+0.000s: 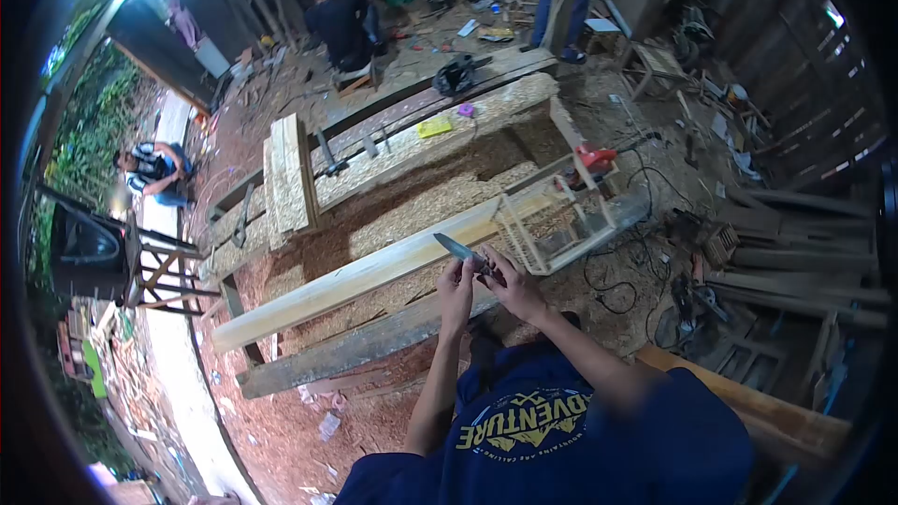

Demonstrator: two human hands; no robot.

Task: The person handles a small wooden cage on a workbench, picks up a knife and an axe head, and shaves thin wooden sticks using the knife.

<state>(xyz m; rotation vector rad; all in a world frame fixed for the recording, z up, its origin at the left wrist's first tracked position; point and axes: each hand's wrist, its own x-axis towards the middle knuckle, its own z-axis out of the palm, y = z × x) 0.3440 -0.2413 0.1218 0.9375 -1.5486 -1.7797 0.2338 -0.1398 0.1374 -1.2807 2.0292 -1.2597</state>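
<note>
A knife (pixel 453 246) with a broad grey blade points up and to the left in front of my chest. My right hand (pixel 514 285) is closed around its dark handle. At the base of the blade, my left hand (pixel 456 290) pinches the knife, its thumb upward. Much of the handle is hidden by my fingers. Just beyond the hands, a long pale timber beam (pixel 374 283) lies across the work frame, with a small slatted wooden frame (pixel 536 234) by its right end.
Stacked planks (pixel 285 173), a yellow item (pixel 434 126) and wood shavings (pixel 412 210) cover the bench. A red power tool (pixel 596 159) sits at its right, cables trailing on the floor. Several people are around, one seated person (pixel 341 28) at the back. Scrap wood (pixel 786 271) lies right.
</note>
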